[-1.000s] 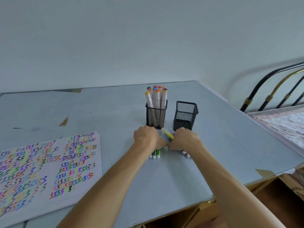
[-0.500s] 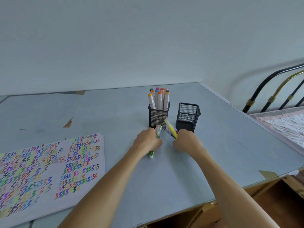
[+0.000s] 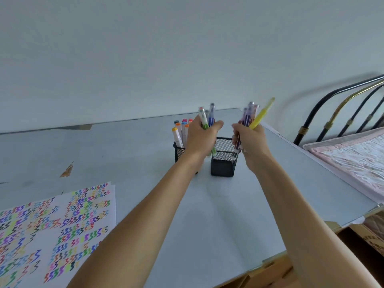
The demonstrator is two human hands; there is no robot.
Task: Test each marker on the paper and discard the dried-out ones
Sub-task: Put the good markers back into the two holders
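Markers | left hand (image 3: pixel 202 138) grips green-blue bunch (image 3: pixel 206 121) | right hand (image 3: pixel 248 140) grips purple-yellow bunch (image 3: pixel 250 117) | poised over empty mesh cup (image 3: pixel 223 163), likely sorting

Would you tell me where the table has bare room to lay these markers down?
Bare table lies between the paper and the front edge, and left of the full holder. It is crowded around both holders, under both hands.
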